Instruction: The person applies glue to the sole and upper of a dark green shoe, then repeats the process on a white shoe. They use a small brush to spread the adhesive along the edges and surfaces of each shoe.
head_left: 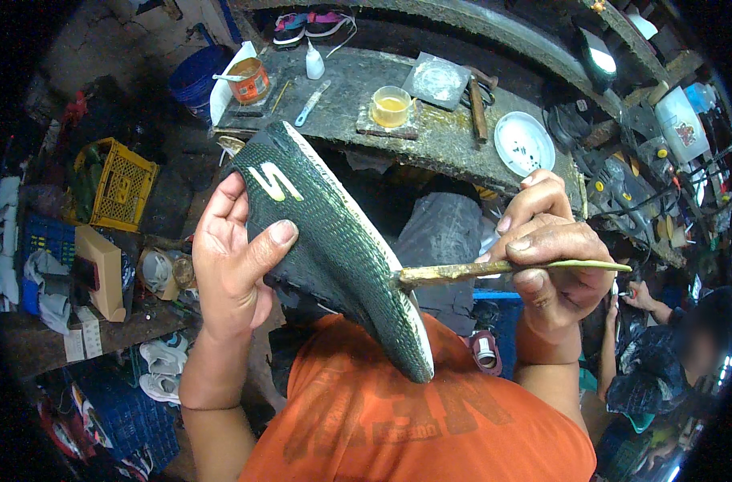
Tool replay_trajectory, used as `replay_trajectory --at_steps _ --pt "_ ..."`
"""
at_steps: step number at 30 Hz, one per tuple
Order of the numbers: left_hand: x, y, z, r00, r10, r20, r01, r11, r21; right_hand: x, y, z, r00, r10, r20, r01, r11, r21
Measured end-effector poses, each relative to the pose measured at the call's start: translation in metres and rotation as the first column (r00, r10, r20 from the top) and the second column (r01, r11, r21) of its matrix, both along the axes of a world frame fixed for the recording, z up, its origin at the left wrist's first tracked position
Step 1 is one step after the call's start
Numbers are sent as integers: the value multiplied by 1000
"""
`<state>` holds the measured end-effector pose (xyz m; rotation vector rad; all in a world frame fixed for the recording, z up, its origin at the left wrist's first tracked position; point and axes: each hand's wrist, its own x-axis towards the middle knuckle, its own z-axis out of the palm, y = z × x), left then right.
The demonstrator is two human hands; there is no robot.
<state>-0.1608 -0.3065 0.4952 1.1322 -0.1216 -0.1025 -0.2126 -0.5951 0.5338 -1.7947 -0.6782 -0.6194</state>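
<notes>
My left hand [236,261] grips a dark green textured shoe [334,241] by its heel end, thumb on the side near a pale mark. The shoe is tilted, its toe pointing down toward my orange shirt. Along its lower edge runs a pale strip [358,205]. A thin brush [454,274], crusted with yellowish-brown residue, is pinched between the thumb and fingers of my right hand [554,249]. Its tip touches the edge of the shoe near the front half. The shoe's underside is mostly hidden from this view.
On the worn bench [350,80] stand a glass cup of amber liquid [391,107], an orange tub [249,83], a white squeeze bottle [314,63], a hammer [477,110] and a white bowl [525,143]. A yellow crate [123,185] is at left. Another person [663,353] sits at right.
</notes>
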Motion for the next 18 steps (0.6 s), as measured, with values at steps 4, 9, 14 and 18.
replay_trajectory --at_steps 4,9,14,18 --pt "-4 -1 2 999 -6 48 7 1000 -11 4 2 2 1000 -28 -4 28 999 -18" --pt "-5 -1 4 993 6 121 -7 1000 7 7 7 7 998 -49 -41 50 999 19" --pt "-4 -1 4 986 17 167 -21 1000 18 6 4 13 996 5 -92 7 992 129" --pt "-4 -1 5 986 26 166 -30 999 24 4 2 14 992 46 -121 -37 996 81"
